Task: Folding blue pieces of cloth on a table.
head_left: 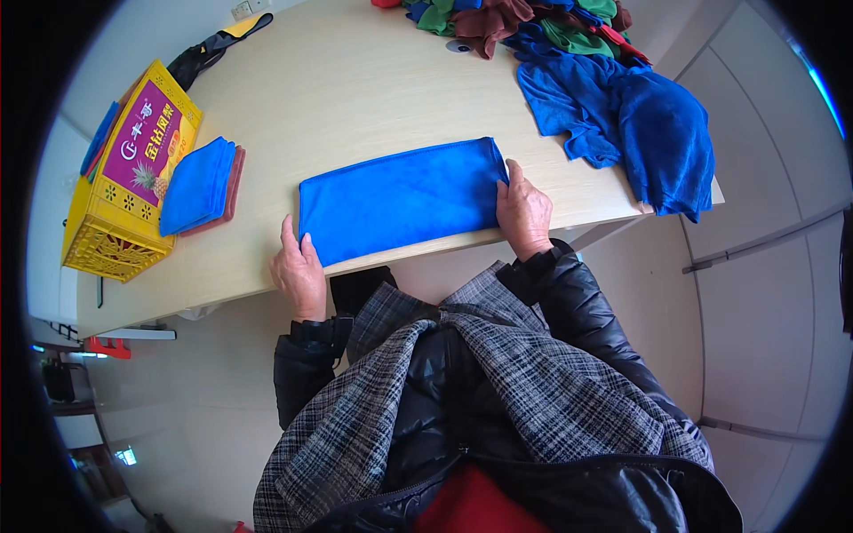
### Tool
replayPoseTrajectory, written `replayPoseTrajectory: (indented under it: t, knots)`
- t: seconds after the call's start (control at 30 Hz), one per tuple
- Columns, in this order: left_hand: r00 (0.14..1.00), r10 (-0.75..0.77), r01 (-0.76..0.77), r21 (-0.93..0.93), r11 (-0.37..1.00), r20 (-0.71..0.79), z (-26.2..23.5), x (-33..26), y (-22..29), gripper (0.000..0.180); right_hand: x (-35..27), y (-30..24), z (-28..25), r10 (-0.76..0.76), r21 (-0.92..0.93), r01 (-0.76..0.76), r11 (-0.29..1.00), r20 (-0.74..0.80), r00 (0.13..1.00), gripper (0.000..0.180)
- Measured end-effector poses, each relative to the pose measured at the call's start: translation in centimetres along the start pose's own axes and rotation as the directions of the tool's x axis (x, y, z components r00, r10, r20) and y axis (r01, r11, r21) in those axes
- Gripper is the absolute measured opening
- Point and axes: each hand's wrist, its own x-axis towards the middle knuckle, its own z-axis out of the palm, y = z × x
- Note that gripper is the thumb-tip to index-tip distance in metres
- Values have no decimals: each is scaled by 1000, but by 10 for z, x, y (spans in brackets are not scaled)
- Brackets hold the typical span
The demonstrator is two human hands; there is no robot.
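Note:
A blue cloth [400, 195], folded into a long rectangle, lies flat along the near edge of the table. At its left end is my left hand [300, 274], index finger stretched out and thumb against the cloth's corner. My right hand [526, 211] rests at the other end, its fingers extended and its thumb touching the short side. Both hands look open, though some fingers are hidden. To the left, a small folded blue cloth [197, 186] lies on a reddish-brown folded cloth [235, 182], leaning near a yellow crate.
The yellow plastic crate [120, 218] with a purple printed panel stands at the table's left side. Behind it lies a black and yellow item [213, 51]. A heap of crumpled blue, green, brown and red cloths [586, 71] covers the far right, one blue cloth [666, 133] hanging over the edge.

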Motion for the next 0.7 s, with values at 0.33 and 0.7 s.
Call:
replayPoseTrajectory:
  t: [0.33,0.7]
  knots:
    - [992,129,-125,140,982,-16,-15,10,18,42,15,-9,-25,-152,57,145,988,134,979,46]
    - [769,512,-533,-58,844,382,50,26,134,46,16,-56,32,-265,102,249,963,189,945,64]
